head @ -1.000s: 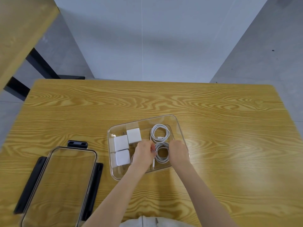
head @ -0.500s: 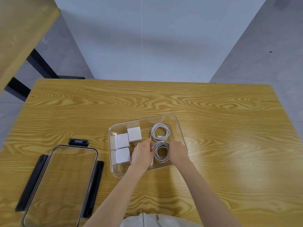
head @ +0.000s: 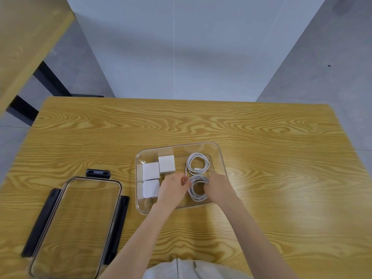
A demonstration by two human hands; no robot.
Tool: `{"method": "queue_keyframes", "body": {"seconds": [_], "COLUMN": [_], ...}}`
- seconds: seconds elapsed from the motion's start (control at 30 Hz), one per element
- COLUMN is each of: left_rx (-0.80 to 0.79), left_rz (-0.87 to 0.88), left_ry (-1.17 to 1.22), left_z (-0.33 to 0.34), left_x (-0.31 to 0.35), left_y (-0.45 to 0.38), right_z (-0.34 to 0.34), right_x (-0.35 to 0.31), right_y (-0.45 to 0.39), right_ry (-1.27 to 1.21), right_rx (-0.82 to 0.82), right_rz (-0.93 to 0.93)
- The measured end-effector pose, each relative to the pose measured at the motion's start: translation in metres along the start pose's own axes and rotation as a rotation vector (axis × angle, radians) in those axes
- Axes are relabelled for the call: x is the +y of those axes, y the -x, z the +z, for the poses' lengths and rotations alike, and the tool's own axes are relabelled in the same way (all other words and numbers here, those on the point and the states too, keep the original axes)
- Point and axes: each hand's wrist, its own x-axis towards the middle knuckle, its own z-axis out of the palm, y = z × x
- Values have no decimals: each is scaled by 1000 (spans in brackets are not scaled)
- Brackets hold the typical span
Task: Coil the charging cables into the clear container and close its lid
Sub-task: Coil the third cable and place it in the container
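Note:
A clear container (head: 219, 153) stands open in the middle of the wooden table. Inside, one coiled white cable (head: 197, 163) lies at the back right. A second coiled white cable (head: 196, 195) lies in front of it, between my hands. My left hand (head: 173, 188) pinches its left side, and my right hand (head: 218, 187) holds its right side with curled fingers. Three white charger blocks (head: 159, 171) fill the container's left half. The clear lid (head: 76, 222) with black clasps lies flat on the table to the left.
A second wooden table (head: 26, 37) with black legs stands at the far left. The table's far edge (head: 181, 99) meets a grey wall and floor. Bare tabletop stretches to the right of the container.
Both hands stay on the front coil inside the container and shift only slightly. The view has drifted a little, so the container and lid sit slightly higher in the frame.

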Motion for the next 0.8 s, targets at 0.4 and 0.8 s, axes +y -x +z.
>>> {"method": "queue_keyframes", "body": {"seconds": [0.4,0.8], "left_rx": [-9,326], "left_rz": [26,-35], "left_ry": [42,193], "left_z": [-30,-117], "left_x": [2,-53], "left_y": [20,78], "right_z": [-12,14], "right_x": [3,-89], "right_y": [15,53], "right_ry": [-76,-519], "right_rx": [221,62], "right_rz": [-128,-622]}}
